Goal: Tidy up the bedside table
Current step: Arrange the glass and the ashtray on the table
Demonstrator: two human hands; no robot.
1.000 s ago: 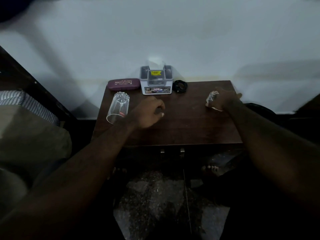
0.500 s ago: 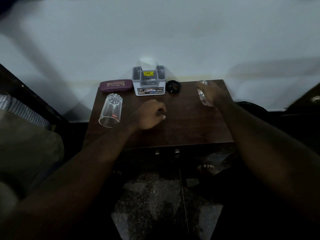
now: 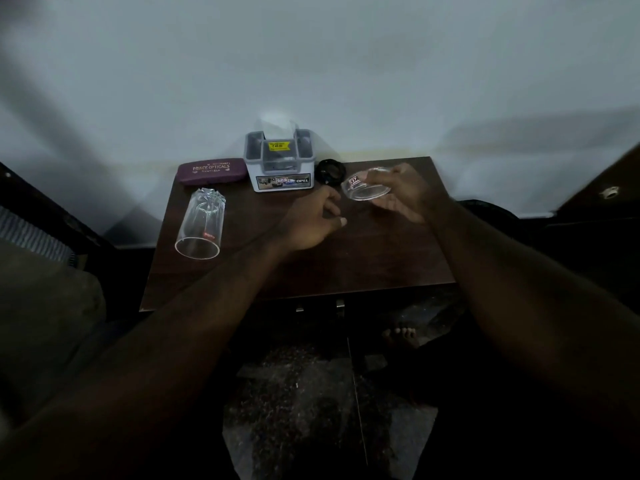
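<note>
On the dark wooden bedside table (image 3: 346,268), a clear drinking glass (image 3: 201,225) lies on its side at the left, mouth toward me. My right hand (image 3: 403,194) holds a second clear glass (image 3: 365,187) above the table's back right, tilted with its mouth facing left. My left hand (image 3: 311,220) hovers over the table's middle with fingers loosely curled, holding nothing, just left of the held glass.
Along the back edge stand a maroon spectacle case (image 3: 213,171), a grey organiser box (image 3: 280,162) and a small black round object (image 3: 330,171). A white wall rises behind. A bed with bedding (image 3: 41,306) lies to the left. A bare foot (image 3: 401,336) shows on the floor.
My right hand lifted the glass from the table's right side and carried it left toward the middle. My left hand shifted slightly toward it. The lying glass has not moved.
</note>
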